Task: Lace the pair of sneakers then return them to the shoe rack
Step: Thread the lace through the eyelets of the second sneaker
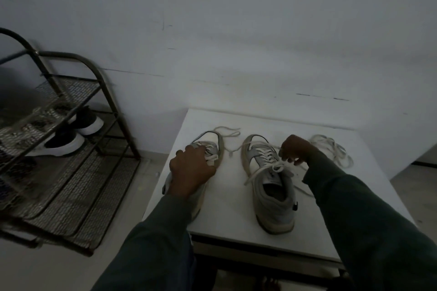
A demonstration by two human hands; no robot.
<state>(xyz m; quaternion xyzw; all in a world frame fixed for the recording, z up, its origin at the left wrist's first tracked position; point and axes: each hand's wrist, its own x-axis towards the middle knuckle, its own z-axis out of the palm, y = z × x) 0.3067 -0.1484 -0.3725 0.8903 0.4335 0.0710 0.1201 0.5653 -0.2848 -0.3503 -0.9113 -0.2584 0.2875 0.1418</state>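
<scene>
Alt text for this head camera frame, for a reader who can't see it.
A person's left hand grips one grey sneaker while the right hand pinches the lace of the other sneaker, both on a white table. A metal shoe rack holding dark shoes stands on the floor to the left.

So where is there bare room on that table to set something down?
Bare strip between the left sneaker and right sneaker, toward the near edge of the table. Crowded: the far right corner, with the loose lace and right hand.
</scene>
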